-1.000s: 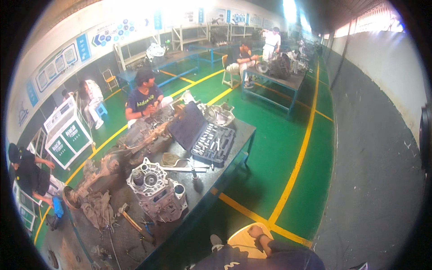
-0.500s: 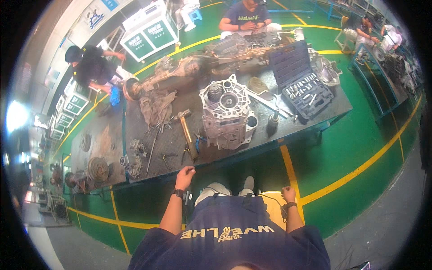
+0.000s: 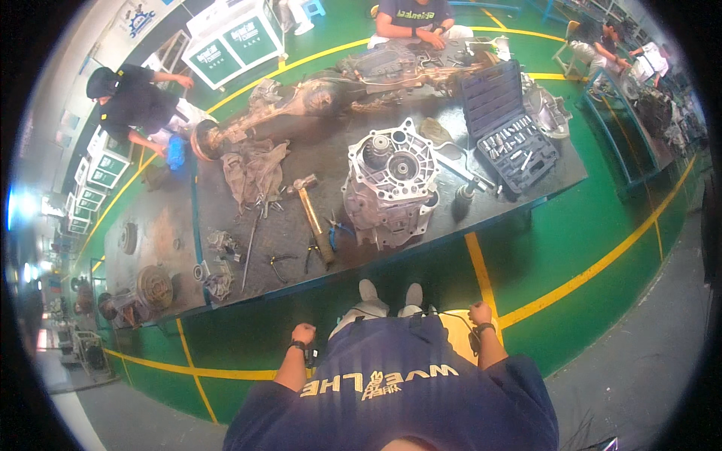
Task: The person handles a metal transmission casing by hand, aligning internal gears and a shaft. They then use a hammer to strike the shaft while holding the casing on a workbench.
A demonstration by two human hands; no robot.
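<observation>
My left hand (image 3: 303,333) is curled closed beside my lap, just below the table's front edge, with nothing seen in it. My right hand (image 3: 480,313) is also closed, above a light wooden stool (image 3: 457,337), and nothing shows in its fingers. Ahead on the workbench (image 3: 301,274) stands a silver gearbox housing (image 3: 391,203), its open, flanged face with gear and bearing turned upward. To its left lie a hammer (image 3: 314,222) with a wooden handle, blue-handled pliers (image 3: 333,228) and dark pliers (image 3: 280,263). Neither hand touches these.
An open socket set case (image 3: 519,154) lies at the right. Behind stretches a rusty axle (image 3: 301,105), with a brown cloth (image 3: 252,173) before it. Round metal parts (image 3: 154,286) sit at the left. Co-workers (image 3: 131,105) stand or sit around the bench.
My left hand has drawn back from the table edge toward my lap. My right hand has barely moved. The view has shifted slightly, and the left foot now shows.
</observation>
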